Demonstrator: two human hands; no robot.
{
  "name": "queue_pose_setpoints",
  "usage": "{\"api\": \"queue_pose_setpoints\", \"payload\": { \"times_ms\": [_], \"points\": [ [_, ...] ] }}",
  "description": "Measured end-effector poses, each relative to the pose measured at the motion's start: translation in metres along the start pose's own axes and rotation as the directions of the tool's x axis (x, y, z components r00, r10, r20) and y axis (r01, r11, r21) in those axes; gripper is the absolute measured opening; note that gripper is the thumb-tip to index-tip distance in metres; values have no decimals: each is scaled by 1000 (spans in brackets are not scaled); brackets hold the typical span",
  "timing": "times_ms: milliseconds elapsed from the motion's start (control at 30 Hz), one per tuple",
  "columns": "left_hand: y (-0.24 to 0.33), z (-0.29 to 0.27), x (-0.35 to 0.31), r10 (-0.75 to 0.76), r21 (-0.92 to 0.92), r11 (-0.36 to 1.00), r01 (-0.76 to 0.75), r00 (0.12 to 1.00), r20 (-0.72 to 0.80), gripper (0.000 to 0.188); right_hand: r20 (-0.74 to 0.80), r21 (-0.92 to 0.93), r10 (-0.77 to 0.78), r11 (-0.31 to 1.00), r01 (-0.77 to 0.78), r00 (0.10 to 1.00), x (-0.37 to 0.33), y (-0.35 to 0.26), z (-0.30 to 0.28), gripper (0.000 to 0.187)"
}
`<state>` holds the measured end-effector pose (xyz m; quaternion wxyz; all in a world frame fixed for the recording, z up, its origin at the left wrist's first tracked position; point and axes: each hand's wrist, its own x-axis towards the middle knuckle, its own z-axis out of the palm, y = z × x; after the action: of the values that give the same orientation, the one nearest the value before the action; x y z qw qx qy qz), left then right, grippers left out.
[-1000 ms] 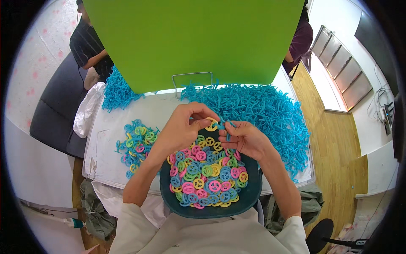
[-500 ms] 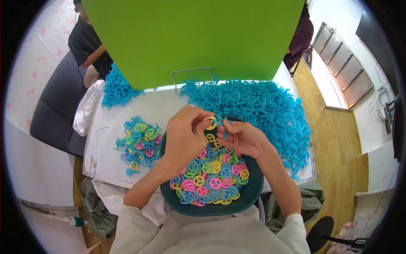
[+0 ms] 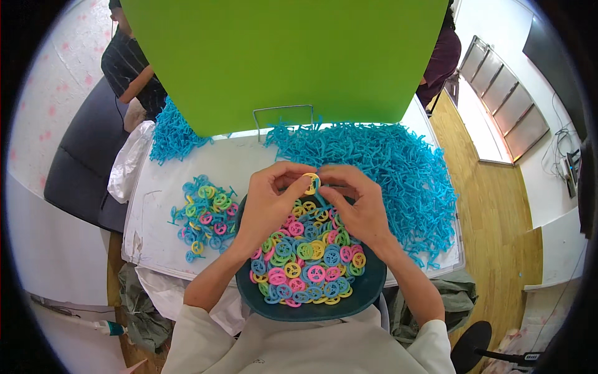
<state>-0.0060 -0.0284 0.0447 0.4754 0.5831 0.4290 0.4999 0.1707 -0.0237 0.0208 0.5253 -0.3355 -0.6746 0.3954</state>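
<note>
Our left grip (image 3: 268,202) pinched a yellow plastic ring (image 3: 314,186); our right grip (image 3: 361,206), drawn closer, pinched a blue plastic stick (image 3: 320,199) alongside.

smooth plastic wheels (image 3: 305,251), matt board (image 3: 286,62)

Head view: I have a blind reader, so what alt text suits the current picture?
A person's left hand pinches a yellow wheel, the right hand beside it, above a dark green basin of multicoloured wheels. On the white table beyond lie a large heap of blue sticks and, left, a smaller mixed pile.
</note>
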Motion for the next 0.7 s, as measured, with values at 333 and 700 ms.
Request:
{"api": "queue_pose_setpoints", "payload": {
  "times_ms": [333,700],
  "points": [
    [7,-2,-17,163,352,929,-118,981,-101,17,63,113,184,975,-190,981,-4,4,9,16],
    [10,-2,-9,168,267,954,-139,982,-88,15,58,-373,-180,908,189,982,-1,-13,9,16]
  ]
}}
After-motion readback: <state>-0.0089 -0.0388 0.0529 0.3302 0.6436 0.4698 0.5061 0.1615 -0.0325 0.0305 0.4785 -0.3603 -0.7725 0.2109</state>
